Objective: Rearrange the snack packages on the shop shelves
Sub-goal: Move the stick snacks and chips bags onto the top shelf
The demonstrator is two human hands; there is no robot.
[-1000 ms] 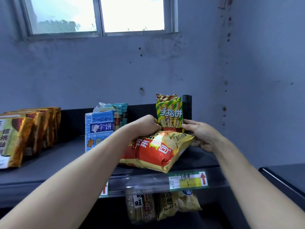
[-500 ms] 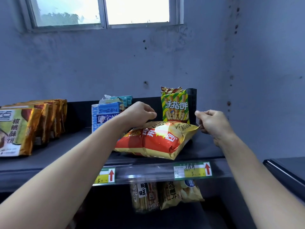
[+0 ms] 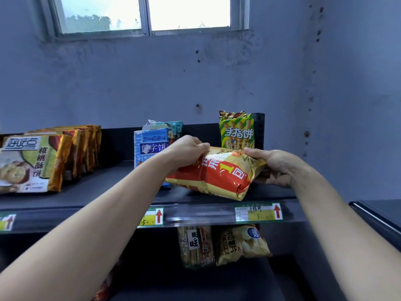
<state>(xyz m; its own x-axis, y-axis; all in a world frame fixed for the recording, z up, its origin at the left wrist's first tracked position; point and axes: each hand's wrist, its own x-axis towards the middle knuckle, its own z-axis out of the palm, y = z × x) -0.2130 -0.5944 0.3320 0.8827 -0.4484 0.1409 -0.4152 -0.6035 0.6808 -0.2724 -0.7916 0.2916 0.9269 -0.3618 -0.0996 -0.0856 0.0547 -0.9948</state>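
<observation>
Head camera: chip bag [image 3: 217,177] held at both ends over the upper shelf [image 3: 97,192]

Head view shows one shelf unit against a grey wall. The left hand [image 3: 186,152] has its fingers curled over the top left edge of the orange-and-yellow chip bag. The right hand [image 3: 273,166] clamps the bag's right end, thumb on top and fingers underneath. The bag lies on its side, tilted, at the front right of the upper shelf. Whether its lower edge rests on the shelf or hangs just above it, I cannot tell.

At the back right of the upper shelf a green striped packet [image 3: 237,133] stands upright, directly behind the bag. At the middle of the upper shelf a blue box [image 3: 149,146] faces out, with more packs behind it, its right side partly hidden by the left wrist. At the left end of the upper shelf a row of gold packets [image 3: 32,164] stands in a neat file. Under the upper shelf two lower packets [image 3: 240,242] show, and price tags [image 3: 258,211] run along its front lip.

As a judgement, the work is about midway. The gold row and the green striped packet look settled, while the chip bag has no upright place yet and needs standing up or moving to its own slot.
</observation>
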